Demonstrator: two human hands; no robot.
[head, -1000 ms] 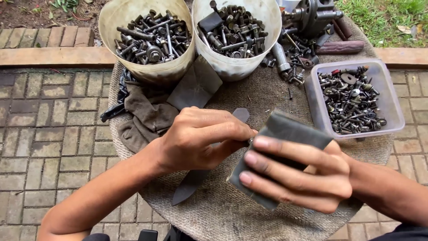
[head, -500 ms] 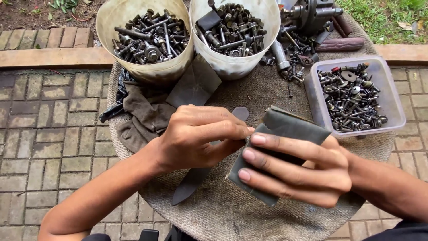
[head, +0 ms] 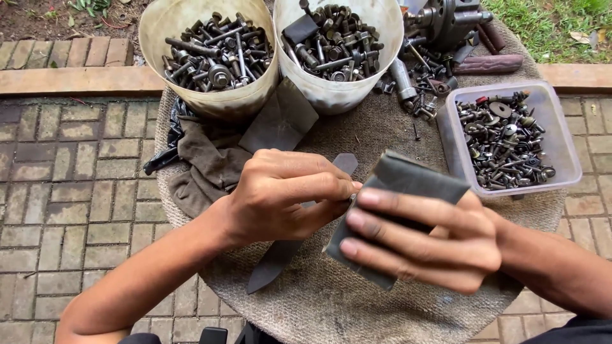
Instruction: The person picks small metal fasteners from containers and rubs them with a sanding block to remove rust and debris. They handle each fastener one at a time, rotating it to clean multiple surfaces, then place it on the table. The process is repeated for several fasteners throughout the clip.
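Left hand: The person's left hand [head: 280, 194] is curled up tight. Its fingertips pinch something very small right at the edge of the grey sheet. It may be a little bolt or nut, but the fingers hide it, so it is hard to be sure.

Right hand: The right hand [head: 424, 239] holds a folded grey sheet [head: 408, 185], like sandpaper. The fingers lie flat across the front and grip it firmly.

Where the sheet is: It is up in the air over the round table, between both hands, touching the left fingertips.

Under the hands: A long dark flat strip [head: 280, 251] lies on the table, partly hidden by the left hand.

What could go wrong: The tiny pinched piece could slip out and fall off the table onto the bricks, because it is so small. The rough sheet could also scrape a fingertip if the pinch slides.

Table: A round table covered in rough brown sacking [head: 357, 306].

On it: Two pale buckets [head: 210, 105] [head: 338, 95] full of bolts, a clear tub [head: 449, 137] of small screws, a dark rag [head: 204, 162], and loose metal parts [head: 440, 25] at the back.

Place: Outside, with a brick floor [head: 70, 178], some soil and grass [head: 554, 22].
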